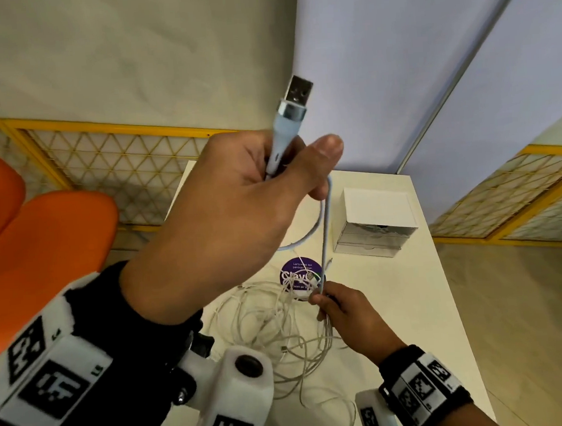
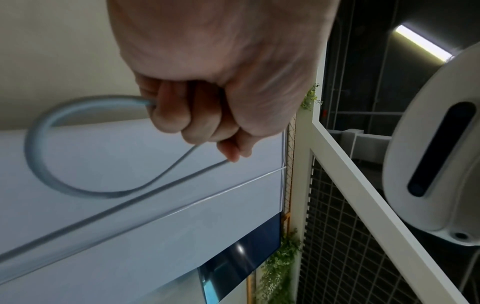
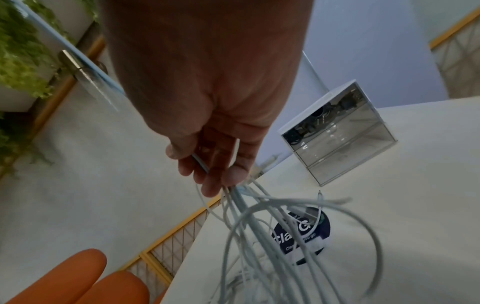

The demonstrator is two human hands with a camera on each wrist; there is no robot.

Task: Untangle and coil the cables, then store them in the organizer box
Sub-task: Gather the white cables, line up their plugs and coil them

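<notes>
My left hand [image 1: 254, 181] is raised high and grips a pale blue cable [image 1: 325, 229] just below its USB plug [image 1: 296, 97], which points up. In the left wrist view that blue cable [image 2: 52, 181] loops out of the curled fingers [image 2: 182, 117]. The cable runs down to my right hand [image 1: 329, 304], which pinches it together with thin white strands just above a tangle of white cables [image 1: 274, 326] on the white table [image 1: 396, 304]. The right wrist view shows the fingertips [image 3: 221, 176] gathering the strands [image 3: 259, 226]. The organizer box [image 1: 375, 221], white-topped with clear drawers, stands behind.
A round purple sticker [image 1: 299, 274] lies on the table under the cables. Orange chairs [image 1: 42, 249] stand to the left. A yellow-framed mesh fence [image 1: 109, 158] runs behind them. Pale blue partition panels [image 1: 429, 69] rise behind the table.
</notes>
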